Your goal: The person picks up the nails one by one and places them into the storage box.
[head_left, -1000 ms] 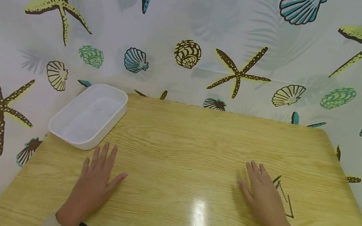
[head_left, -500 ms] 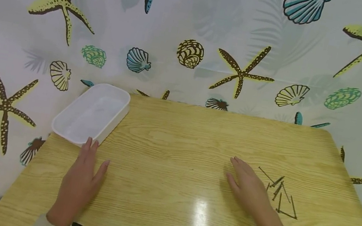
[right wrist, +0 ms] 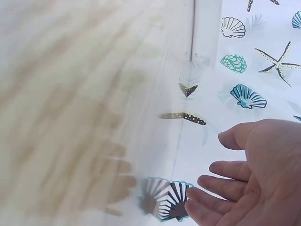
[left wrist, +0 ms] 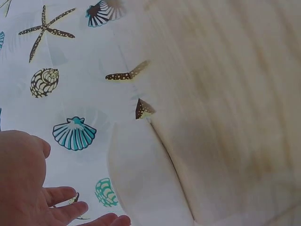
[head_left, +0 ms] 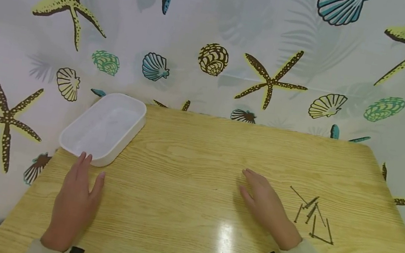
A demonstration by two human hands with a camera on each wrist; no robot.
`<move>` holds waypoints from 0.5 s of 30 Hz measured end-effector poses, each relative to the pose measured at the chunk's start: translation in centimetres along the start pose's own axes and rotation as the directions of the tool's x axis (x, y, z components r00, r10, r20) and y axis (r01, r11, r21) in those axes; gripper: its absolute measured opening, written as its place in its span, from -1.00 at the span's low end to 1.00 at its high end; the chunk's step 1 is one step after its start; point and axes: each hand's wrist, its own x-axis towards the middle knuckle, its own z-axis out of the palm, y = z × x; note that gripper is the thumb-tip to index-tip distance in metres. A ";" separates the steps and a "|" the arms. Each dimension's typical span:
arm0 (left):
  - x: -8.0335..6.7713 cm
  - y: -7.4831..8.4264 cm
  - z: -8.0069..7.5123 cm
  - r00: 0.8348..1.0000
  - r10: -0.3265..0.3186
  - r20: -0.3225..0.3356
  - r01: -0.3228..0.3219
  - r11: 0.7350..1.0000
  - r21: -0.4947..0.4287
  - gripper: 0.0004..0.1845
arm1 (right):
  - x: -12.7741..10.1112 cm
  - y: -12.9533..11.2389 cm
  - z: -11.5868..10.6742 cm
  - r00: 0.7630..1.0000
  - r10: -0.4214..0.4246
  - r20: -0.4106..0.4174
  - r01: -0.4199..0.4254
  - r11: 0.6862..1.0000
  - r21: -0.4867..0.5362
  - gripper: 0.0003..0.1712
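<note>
My left hand is held with straight fingers over the table's left side, its fingertips overlapping the near edge of a white plastic tub in the head view. Whether they touch the tub, I cannot tell. Several thin dark nails or screws lie loosely scattered on the table's right side. Just left of them is my right hand, fingers extended and holding nothing. Both wrist views show relaxed, bare fingers: the left hand at the lower left, the right hand at the lower right.
The light wooden table carries a bright glare strip near its front middle. A white cloth printed with starfish and shells hangs behind and along the sides. The tub stands at the back left corner.
Both hands have moved left. The right hand has come away from the nails or screws, uncovering more of them. The left fingers now overlap the tub's near edge.
</note>
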 end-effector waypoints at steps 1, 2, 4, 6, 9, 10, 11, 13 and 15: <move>0.0 -0.1 -0.1 1.000 -0.004 -0.002 0.004 1.000 -0.004 -0.32 | 0.2 -0.1 0.1 1.000 0.004 0.005 -0.004 1.000 0.017 -0.43; 0.1 -0.3 -0.2 1.000 -0.011 0.001 0.011 1.000 -0.012 -0.32 | 0.5 -0.2 0.3 1.000 0.007 0.009 -0.007 0.999 0.040 -0.44; 0.1 -0.5 -0.4 0.999 -0.031 0.016 0.031 0.999 -0.026 -0.32 | 1.0 -0.5 0.5 1.000 0.014 0.019 -0.016 0.997 0.075 -0.44; 0.1 -0.8 -0.5 0.998 -0.051 0.028 0.052 0.998 -0.047 -0.32 | 1.5 -0.8 0.7 1.000 0.016 0.023 -0.019 0.995 0.097 -0.45; 0.1 -1.2 -0.6 0.996 -0.077 0.038 0.080 0.993 -0.083 -0.33 | 2.1 -1.5 1.0 1.000 0.020 0.024 -0.023 0.993 0.116 -0.46; 0.1 -1.4 -0.7 0.996 -0.084 0.039 0.087 0.991 -0.100 -0.33 | 2.3 -1.7 1.1 1.000 0.016 0.023 -0.018 0.992 0.123 -0.47; 0.1 -1.5 -0.7 0.995 -0.088 0.039 0.092 0.989 -0.117 -0.33 | 2.5 -1.9 1.2 1.000 0.011 0.020 -0.013 0.992 0.123 -0.47; 0.2 -1.8 -0.8 0.994 -0.097 0.040 0.102 0.983 -0.153 -0.33 | 3.0 -2.4 1.5 1.000 0.002 0.019 -0.004 0.992 0.129 -0.48; 0.4 -2.1 -0.9 0.993 -0.111 0.042 0.117 0.976 -0.186 -0.33 | 3.5 -2.9 1.9 1.000 -0.016 0.020 0.013 0.991 0.136 -0.48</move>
